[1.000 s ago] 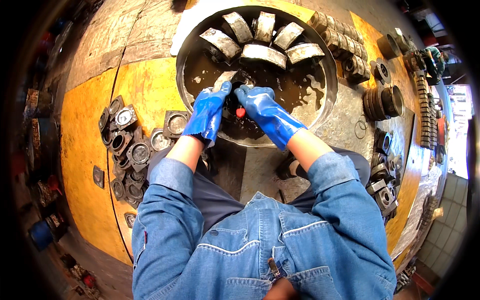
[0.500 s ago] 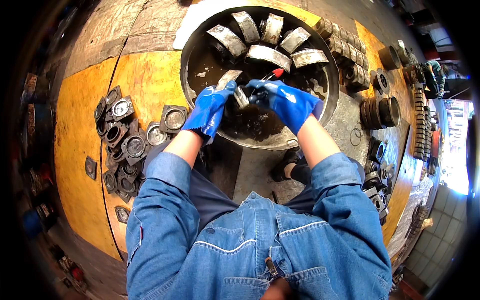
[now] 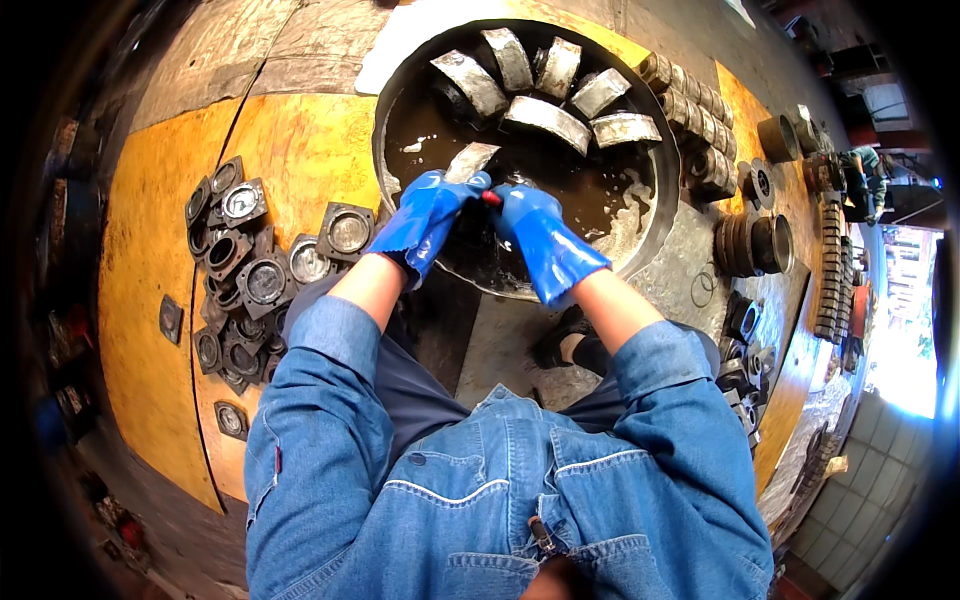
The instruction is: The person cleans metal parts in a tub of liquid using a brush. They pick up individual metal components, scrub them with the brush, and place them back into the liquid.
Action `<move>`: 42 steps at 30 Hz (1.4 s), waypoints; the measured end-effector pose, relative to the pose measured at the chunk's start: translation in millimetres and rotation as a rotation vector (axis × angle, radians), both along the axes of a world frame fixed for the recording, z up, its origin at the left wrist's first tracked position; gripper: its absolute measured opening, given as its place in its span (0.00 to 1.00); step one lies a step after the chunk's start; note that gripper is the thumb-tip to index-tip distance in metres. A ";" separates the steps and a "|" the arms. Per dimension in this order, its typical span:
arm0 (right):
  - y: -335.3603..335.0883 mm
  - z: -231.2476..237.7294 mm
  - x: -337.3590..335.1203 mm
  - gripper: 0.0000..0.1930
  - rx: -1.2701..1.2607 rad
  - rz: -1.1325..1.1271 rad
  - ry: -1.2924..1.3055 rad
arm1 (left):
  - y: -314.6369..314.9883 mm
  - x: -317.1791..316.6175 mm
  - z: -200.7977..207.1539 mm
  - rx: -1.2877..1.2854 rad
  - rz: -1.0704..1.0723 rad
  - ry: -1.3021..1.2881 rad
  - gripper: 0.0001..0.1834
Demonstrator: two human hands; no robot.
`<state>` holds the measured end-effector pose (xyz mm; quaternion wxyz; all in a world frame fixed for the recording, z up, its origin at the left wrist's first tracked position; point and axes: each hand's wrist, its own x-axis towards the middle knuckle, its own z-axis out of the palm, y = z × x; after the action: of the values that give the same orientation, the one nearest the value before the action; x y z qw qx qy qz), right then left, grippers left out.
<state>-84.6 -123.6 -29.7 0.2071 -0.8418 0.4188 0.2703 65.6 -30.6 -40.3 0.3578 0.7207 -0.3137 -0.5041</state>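
Observation:
A wide round metal basin (image 3: 655, 245) of dark liquid is in front of me, with several thick curved metal pieces (image 3: 548, 122) arranged in its far half. My left hand (image 3: 430, 212), in a blue rubber glove, is closed round another curved metal piece (image 3: 472, 160), whose pale end shows above the fingers. Close beside it, my right hand (image 3: 532, 222), gloved alike, grips a tool with a red handle end (image 3: 491, 198). The rest of that tool is hidden between the gloves, so its kind cannot be told.
Left of the basin lies a heap of square metal parts with round openings (image 3: 264, 282). Rows of curved pieces (image 3: 700, 112) line its right side, with cylindrical rings (image 3: 772, 243) and thin rings (image 3: 704, 290) nearer. Another person (image 3: 866, 180) is at far right.
My right hand has turned and lowered, bringing the tool's red end down from above the gloves to between them. The view has shifted slightly.

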 end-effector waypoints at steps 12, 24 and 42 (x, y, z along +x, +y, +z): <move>-5.1 -27.5 -29.3 0.17 -0.158 -0.308 -0.337 | -9.3 0.8 -14.3 0.104 0.081 -0.022 0.39; -20.3 14.5 -33.0 0.14 0.555 -0.554 -0.463 | -18.4 -2.1 -60.6 -0.003 0.048 -0.087 0.40; 7.6 -23.3 -39.3 0.16 -0.434 0.081 -0.428 | -15.4 -2.8 -28.6 0.123 -0.012 -0.222 0.47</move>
<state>-123.9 -116.0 -53.1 0.0949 -0.9202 0.3798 -0.0011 62.8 -46.0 -68.9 0.2730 0.7907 -0.3242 -0.4417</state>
